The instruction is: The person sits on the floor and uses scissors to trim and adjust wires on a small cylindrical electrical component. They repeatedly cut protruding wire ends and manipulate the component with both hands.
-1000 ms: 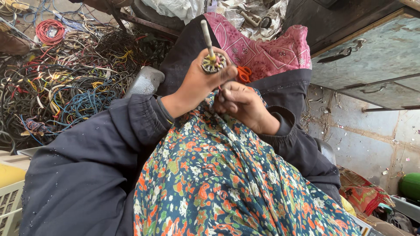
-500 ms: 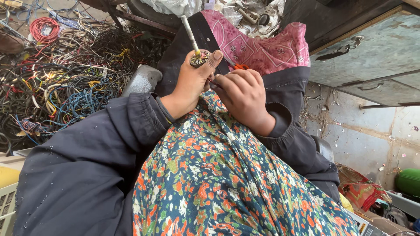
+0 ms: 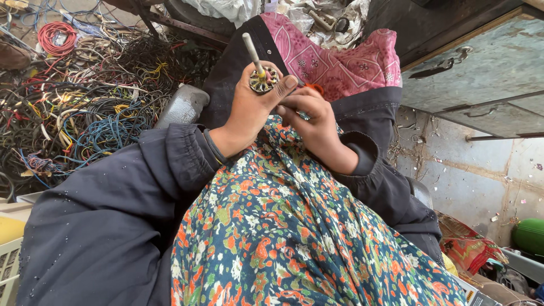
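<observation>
My left hand [image 3: 249,110] grips a small round motor rotor [image 3: 263,81] with copper windings, its metal shaft [image 3: 251,51] pointing up and away. My right hand [image 3: 311,122] is curled beside it, fingers closed around a small orange-handled tool [image 3: 313,88] that is mostly hidden. Both hands are over my lap, above a floral cloth [image 3: 283,226] and dark trousers. A pink patterned cloth [image 3: 340,62] lies across my knees beyond the hands.
A big tangle of coloured scrap wires [image 3: 79,119] covers the ground at left, with a red coil [image 3: 56,38]. A grey metal block [image 3: 182,106] sits by my left knee. A worn metal cabinet [image 3: 487,79] stands at right, a green round object [image 3: 530,235] low right.
My left hand has shifted the rotor slightly, tilting the shaft more to the left. My right hand has stayed close beside it with small finger movements.
</observation>
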